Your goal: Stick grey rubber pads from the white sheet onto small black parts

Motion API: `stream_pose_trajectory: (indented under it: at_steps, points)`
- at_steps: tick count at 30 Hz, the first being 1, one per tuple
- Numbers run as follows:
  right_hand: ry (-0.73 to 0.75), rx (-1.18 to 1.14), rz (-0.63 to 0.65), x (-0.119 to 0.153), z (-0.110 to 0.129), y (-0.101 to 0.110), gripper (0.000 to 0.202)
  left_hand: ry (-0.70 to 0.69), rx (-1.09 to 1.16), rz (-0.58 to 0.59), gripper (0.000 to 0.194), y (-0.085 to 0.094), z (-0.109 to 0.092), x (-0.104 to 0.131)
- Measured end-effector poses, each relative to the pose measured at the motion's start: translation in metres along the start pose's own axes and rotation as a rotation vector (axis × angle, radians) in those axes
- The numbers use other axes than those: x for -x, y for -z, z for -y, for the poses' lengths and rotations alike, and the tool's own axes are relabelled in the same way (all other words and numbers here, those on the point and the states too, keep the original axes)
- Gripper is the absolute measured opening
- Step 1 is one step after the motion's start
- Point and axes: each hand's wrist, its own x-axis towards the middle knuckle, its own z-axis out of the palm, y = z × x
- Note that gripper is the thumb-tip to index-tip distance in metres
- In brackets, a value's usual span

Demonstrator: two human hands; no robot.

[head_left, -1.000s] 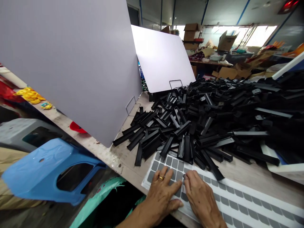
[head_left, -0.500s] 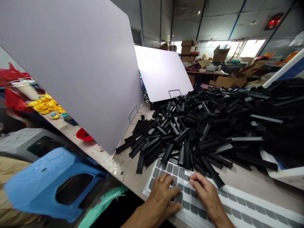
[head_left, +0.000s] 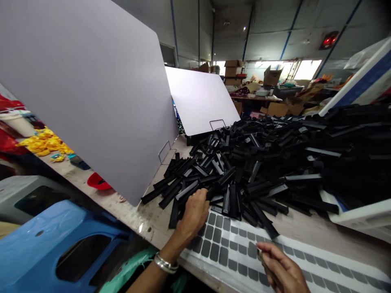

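Note:
My left hand (head_left: pixel 195 209), with a ring and a bracelet, is at the near edge of a pile of black plastic strips (head_left: pixel 232 171). Its fingers are curled round the end of one black plastic strip (head_left: pixel 215 189). Below and to the right, my right hand (head_left: pixel 284 268) is closed in a pinch on a small dark grey sticker (head_left: pixel 252 250), held over the sheet. The white sticker sheet (head_left: pixel 235 255) lies along the near table edge, with rows of grey rounded stickers and some bare white spots.
Two large white boards (head_left: pixel 122 101) stand on wire stands at the left and back. A white crate-like frame (head_left: pixel 363 219) is at the right. A blue plastic stool (head_left: pixel 36 248) is below the table at left, near a red object (head_left: pixel 98 182) and yellow items (head_left: pixel 45 142).
My left hand has moved from the sticker sheet up to the pile and closed on a black strip. My right hand has drawn a grey sticker away from the sheet. The view has shifted slightly.

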Motion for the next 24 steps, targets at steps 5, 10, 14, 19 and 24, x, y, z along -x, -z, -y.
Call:
stream_pose_trajectory:
  at_steps: [5,10,14,19,24]
  points:
    - [-0.045,-0.1,0.156,-0.003,0.016,-0.004,0.057,0.066,0.199,0.029,0.023,0.02,0.007,0.011]
    - [0.036,-0.09,0.241,-0.019,0.009,-0.02,0.061,0.106,0.286,-0.21,0.03,0.018,0.01,-0.014]
    - [-0.031,-0.059,0.164,-0.02,0.002,-0.008,0.069,0.123,0.382,-0.33,0.036,0.021,0.011,-0.041]
    - [-0.043,0.008,0.038,-0.008,-0.001,0.014,0.07,0.134,0.595,-0.241,0.037,0.022,0.009,-0.032]
    - [0.055,-0.049,0.018,0.009,0.017,0.005,0.06,0.17,0.845,0.117,0.035,0.015,-0.017,0.017]
